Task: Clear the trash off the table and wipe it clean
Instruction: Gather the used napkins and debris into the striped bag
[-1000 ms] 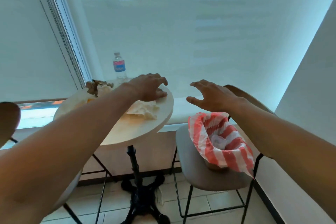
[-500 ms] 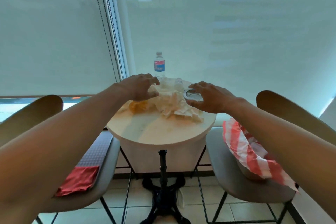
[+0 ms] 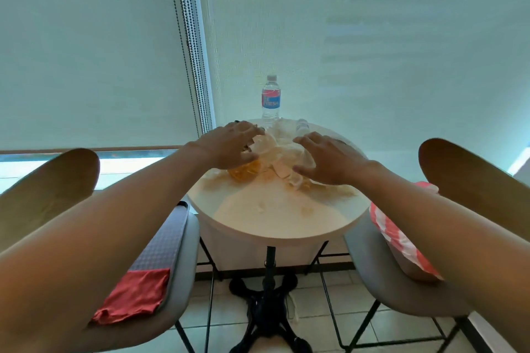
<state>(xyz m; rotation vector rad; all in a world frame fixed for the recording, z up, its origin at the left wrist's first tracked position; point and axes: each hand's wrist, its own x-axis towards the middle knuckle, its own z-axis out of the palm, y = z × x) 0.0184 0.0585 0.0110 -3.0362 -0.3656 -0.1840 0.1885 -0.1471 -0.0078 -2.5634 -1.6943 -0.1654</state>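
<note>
A small round pale table (image 3: 275,223) stands before the window. On its far half lies a heap of crumpled white paper trash (image 3: 279,149) with orange scraps (image 3: 243,173) at its left. My left hand (image 3: 229,146) rests on the left side of the heap, fingers spread and curled over it. On the right side of the heap lies my right hand (image 3: 324,160), fingers apart. Whether either hand grips the paper is unclear. Orange stains and crumbs (image 3: 304,210) mark the tabletop. A red-and-white striped bag (image 3: 393,235) sits on the right chair.
A water bottle (image 3: 270,99) stands at the table's far edge. A grey chair (image 3: 175,266) on the left holds a red cloth (image 3: 134,295). Another grey chair (image 3: 381,281) is on the right. A window blind fills the background; tiled floor lies below.
The view has swung left and down, centring the table. My right hand has come from above the striped bag onto the paper heap. My left hand has shifted onto the heap's left side.
</note>
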